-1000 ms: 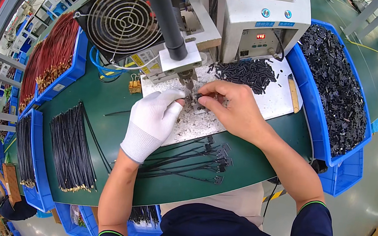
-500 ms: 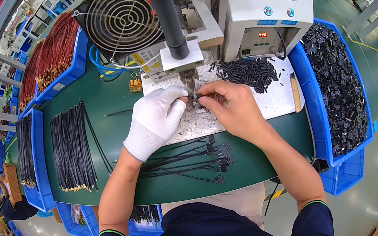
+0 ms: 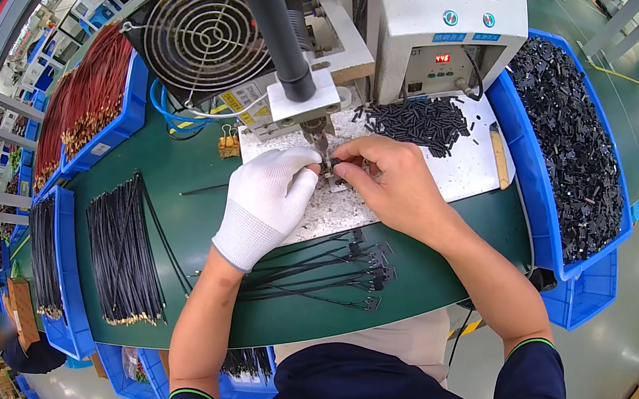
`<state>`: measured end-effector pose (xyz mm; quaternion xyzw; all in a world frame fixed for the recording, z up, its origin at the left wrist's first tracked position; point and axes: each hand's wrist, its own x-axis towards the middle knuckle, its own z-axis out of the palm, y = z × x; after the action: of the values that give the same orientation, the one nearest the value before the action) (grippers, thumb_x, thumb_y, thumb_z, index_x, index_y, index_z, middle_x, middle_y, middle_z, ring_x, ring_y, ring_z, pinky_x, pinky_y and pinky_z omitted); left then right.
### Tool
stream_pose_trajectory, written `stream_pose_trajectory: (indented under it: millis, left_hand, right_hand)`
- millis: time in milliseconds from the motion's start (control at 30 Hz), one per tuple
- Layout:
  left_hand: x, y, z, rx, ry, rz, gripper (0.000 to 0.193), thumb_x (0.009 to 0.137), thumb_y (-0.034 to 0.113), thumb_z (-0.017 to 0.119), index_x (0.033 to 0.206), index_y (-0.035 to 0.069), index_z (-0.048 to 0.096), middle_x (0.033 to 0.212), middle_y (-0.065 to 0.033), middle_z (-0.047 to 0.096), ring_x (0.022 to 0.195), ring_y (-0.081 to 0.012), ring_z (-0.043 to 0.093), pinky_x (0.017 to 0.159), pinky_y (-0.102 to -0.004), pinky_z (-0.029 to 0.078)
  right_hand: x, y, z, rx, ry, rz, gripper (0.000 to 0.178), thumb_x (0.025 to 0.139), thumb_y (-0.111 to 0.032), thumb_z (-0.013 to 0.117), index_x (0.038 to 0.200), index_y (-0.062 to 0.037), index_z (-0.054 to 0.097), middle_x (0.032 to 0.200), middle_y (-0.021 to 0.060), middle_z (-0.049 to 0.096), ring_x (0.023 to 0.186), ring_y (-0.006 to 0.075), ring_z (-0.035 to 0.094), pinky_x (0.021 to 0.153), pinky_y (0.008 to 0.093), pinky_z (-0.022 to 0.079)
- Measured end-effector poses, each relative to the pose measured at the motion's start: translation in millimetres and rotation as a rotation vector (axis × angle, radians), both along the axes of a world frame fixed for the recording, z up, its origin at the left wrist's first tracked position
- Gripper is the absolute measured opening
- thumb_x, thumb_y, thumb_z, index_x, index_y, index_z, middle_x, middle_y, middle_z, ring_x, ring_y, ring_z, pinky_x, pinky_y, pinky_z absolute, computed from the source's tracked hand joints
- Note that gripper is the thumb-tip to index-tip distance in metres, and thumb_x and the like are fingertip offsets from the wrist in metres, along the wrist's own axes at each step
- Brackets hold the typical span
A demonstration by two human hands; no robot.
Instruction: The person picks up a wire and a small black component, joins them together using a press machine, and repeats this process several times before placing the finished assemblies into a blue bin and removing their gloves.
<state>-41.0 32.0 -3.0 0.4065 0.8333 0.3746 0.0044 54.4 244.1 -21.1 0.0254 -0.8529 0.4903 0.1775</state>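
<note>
My left hand [image 3: 268, 196], in a white glove with a fingertip bare, is closed in a pinch under the machine's nozzle [image 3: 316, 128]. Whatever it pinches is hidden by the fingers. Opposite it, my bare right hand [image 3: 398, 180] pinches a small black piece [image 3: 333, 165] between thumb and forefinger. The fingertips of both hands nearly meet over the speckled white plate [image 3: 468, 160]. Below my hands lie several black cables with flat black connectors [image 3: 375, 273] on their ends. A pile of short black tubes [image 3: 419, 122] rests on the plate beyond my right hand.
Black cables [image 3: 126, 248] lie bundled on the green table [image 3: 200, 160] at left, near a blue bin of red cables [image 3: 93, 97]. A blue bin of black connectors [image 3: 570, 147] stands right. A wooden-handled tool [image 3: 500, 157] lies by the plate. The fan grille [image 3: 210, 32] and control box [image 3: 450, 36] stand behind.
Both hands keep their pinch at the same spot under the nozzle, with only slight finger movement. The view has shifted a little. A person at the far lower left has moved slightly.
</note>
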Motion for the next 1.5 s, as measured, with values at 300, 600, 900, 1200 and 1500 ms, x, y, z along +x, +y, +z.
stream_pose_trajectory:
  millis: [300,600,900,1200,1500]
  left_hand:
    - [1.1,2.1,1.8,-0.025,0.020,-0.001,0.014,0.104,0.015,0.073,0.111,0.005,0.079,0.098,-0.0194,0.079,0.094,-0.0425,0.078,0.085,-0.0491,0.062]
    - [0.1,2.8,1.6,-0.052,0.036,0.013,0.015,0.103,0.016,0.073,0.110,0.005,0.080,0.096,-0.0193,0.079,0.091,-0.0428,0.077,0.083,-0.0501,0.061]
    - [-0.7,2.9,2.3,-0.064,0.055,0.002,0.015,0.102,0.015,0.073,0.107,0.004,0.081,0.095,-0.0196,0.079,0.090,-0.0430,0.077,0.083,-0.0503,0.061]
    - [1.1,3.9,6.1,-0.082,0.065,0.006,0.015,0.102,0.016,0.072,0.108,0.005,0.080,0.096,-0.0198,0.079,0.092,-0.0430,0.077,0.084,-0.0507,0.061]
    - [-0.2,2.9,2.1,-0.039,0.058,0.004,0.015,0.103,0.016,0.073,0.109,0.005,0.080,0.100,-0.0193,0.081,0.094,-0.0426,0.078,0.086,-0.0501,0.061]
  right_hand:
    - [0.2,0.0,-1.7,0.013,0.020,0.004,0.020,0.101,-0.009,0.083,0.118,0.0019,0.082,0.108,0.0160,0.084,0.087,0.0238,0.079,0.080,0.0354,0.062]
    - [0.2,-0.8,1.4,0.001,-0.004,0.005,0.020,0.101,-0.008,0.082,0.118,0.0017,0.082,0.107,0.0163,0.084,0.086,0.0241,0.079,0.080,0.0358,0.062]
    - [-0.7,-0.1,0.5,0.020,0.003,0.007,0.020,0.101,-0.007,0.081,0.118,0.0024,0.082,0.108,0.0168,0.084,0.089,0.0249,0.081,0.081,0.0357,0.063]
    - [-0.3,0.0,0.3,0.013,0.000,0.011,0.020,0.100,-0.008,0.082,0.118,0.0020,0.082,0.108,0.0172,0.084,0.089,0.0261,0.081,0.081,0.0364,0.063]
    - [-0.8,0.9,-1.2,0.020,0.015,0.009,0.020,0.100,-0.008,0.082,0.118,0.0019,0.082,0.110,0.0171,0.084,0.089,0.0267,0.080,0.082,0.0372,0.063]
